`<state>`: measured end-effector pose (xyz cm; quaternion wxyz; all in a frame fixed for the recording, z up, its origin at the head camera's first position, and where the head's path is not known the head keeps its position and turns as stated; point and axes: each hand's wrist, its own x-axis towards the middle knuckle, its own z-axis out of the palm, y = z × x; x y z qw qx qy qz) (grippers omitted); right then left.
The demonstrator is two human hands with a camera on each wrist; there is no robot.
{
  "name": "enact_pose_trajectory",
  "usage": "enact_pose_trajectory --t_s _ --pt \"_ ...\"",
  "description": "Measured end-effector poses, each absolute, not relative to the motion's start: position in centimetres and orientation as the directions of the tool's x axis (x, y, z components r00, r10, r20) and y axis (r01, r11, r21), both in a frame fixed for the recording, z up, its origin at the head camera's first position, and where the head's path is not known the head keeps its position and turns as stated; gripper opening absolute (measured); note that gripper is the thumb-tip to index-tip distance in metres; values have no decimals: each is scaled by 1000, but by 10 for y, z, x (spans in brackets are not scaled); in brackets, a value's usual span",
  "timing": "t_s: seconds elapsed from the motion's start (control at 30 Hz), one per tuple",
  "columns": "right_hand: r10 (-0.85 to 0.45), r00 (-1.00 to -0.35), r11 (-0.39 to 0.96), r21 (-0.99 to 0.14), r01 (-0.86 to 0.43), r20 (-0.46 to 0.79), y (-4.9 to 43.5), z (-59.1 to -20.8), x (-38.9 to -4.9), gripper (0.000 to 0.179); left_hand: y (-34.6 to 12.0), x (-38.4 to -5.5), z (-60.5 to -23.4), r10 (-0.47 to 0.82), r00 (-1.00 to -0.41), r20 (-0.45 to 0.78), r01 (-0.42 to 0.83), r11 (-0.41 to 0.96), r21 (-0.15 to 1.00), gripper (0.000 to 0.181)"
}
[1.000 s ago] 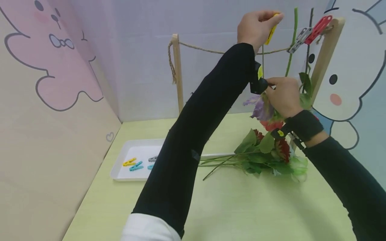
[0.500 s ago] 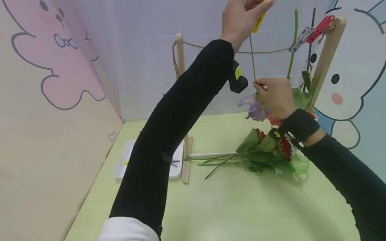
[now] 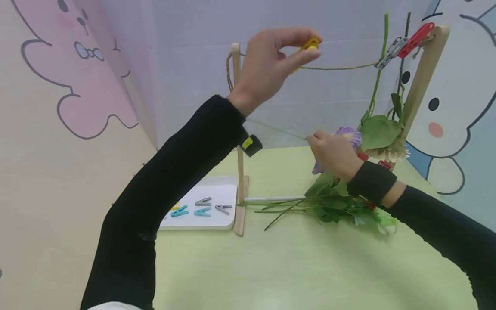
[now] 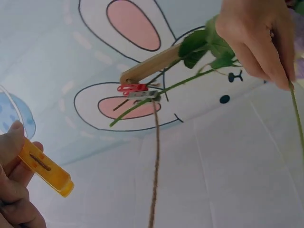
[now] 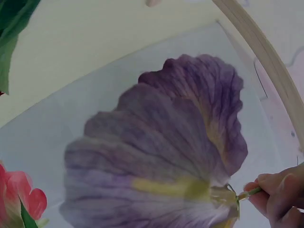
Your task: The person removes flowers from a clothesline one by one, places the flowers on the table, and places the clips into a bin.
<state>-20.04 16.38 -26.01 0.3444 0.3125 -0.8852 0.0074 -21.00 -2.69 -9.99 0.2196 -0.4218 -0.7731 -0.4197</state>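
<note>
My left hand (image 3: 267, 64) pinches a yellow clothespin (image 4: 45, 166) in front of the rope (image 3: 341, 68). Lower and to the right, my right hand (image 3: 335, 155) grips the thin green stem (image 3: 277, 128) of a purple flower (image 5: 152, 137), close under the bloom. The stem slopes up to the left, passing behind my left wrist. On the rope's right end, a grey clothespin (image 3: 390, 53) and a red clothespin (image 3: 416, 39) hold two stems, heads downward. Green leaves (image 3: 381, 129) and a pale bloom (image 3: 391, 153) hang there.
Several loose flowers (image 3: 329, 206) lie on the table (image 3: 294, 267), stems pointing left. A white tray (image 3: 217, 221) with several clothespins stands at the left, beside the rack's left wooden post (image 3: 240, 172). The right post (image 3: 424, 77) leans near the wall.
My left hand has gone left, first up and then down, with the yellow clothespin. My right hand has moved down and left, and the flower's stem has tipped from upright to sloping.
</note>
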Motion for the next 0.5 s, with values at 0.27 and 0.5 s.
enact_pose_trajectory --t_s 0.27,0.5 --pt "-696 -602 718 382 -582 391 161 -318 -177 22 -95 -210 -178 515 -621 591 781 468 413 27" --pt "-700 -643 713 339 -613 310 163 -354 -171 16 -157 -236 -271 458 -814 358 580 682 445 30"
